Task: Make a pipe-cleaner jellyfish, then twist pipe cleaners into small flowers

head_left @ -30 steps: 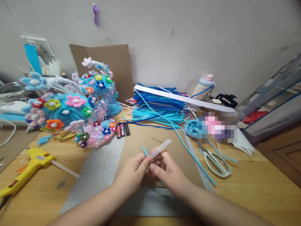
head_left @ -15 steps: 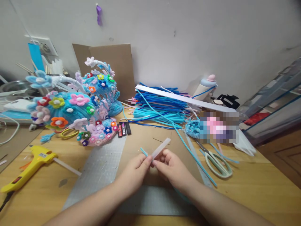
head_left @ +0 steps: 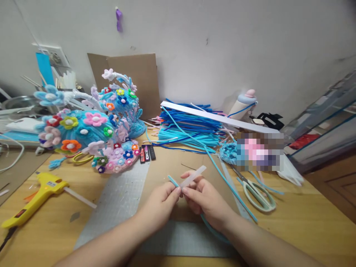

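Observation:
My left hand [head_left: 161, 204] and my right hand [head_left: 204, 198] meet at the fingertips over the middle of the table. Between them they pinch a translucent glue stick [head_left: 194, 176] that points up and to the right. A light blue pipe cleaner [head_left: 172, 181] sticks out to the upper left at the same pinch; it loops down under my right wrist. Which hand grips which piece is hard to tell apart, as both touch both.
A yellow glue gun [head_left: 33, 198] lies at the left. Flower-covered blue pipe-cleaner pieces [head_left: 91, 129] stand behind it. A pile of blue pipe cleaners [head_left: 189, 128] under a white strip [head_left: 217, 116], green scissors [head_left: 257, 193], a metal ruler [head_left: 232, 185] and a grey cutting mat [head_left: 119, 196] surround my hands.
My hands stay pinched together on the stick and pipe cleaner; my right fingers have shifted slightly along the stick. The view has drifted a little.

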